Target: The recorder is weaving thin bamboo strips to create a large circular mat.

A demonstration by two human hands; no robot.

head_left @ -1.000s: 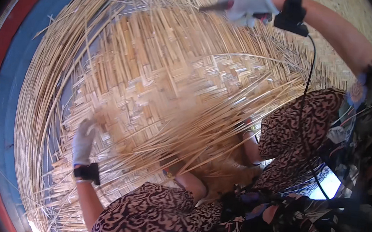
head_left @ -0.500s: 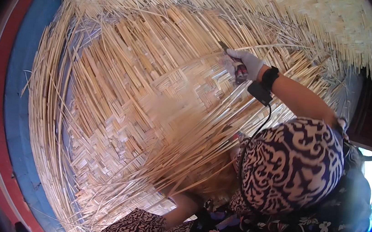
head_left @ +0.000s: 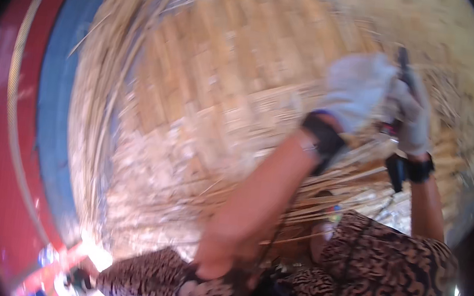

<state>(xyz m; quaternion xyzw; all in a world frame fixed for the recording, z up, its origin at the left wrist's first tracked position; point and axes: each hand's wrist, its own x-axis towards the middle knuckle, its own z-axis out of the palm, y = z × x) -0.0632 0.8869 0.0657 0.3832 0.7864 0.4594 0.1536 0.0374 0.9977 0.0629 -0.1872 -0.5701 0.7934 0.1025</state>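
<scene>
Gripping one dark tool (head_left: 403,66) at upper right, two gloved hands, left hand (head_left: 356,90) and right hand (head_left: 415,117), close their fingers over one woven mat (head_left: 220,87).

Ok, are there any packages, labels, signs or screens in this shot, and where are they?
None can be made out. The blurred view shows only a woven mat, the gloved left hand and right hand together on a dark tool, and a red and blue band at left.
</scene>
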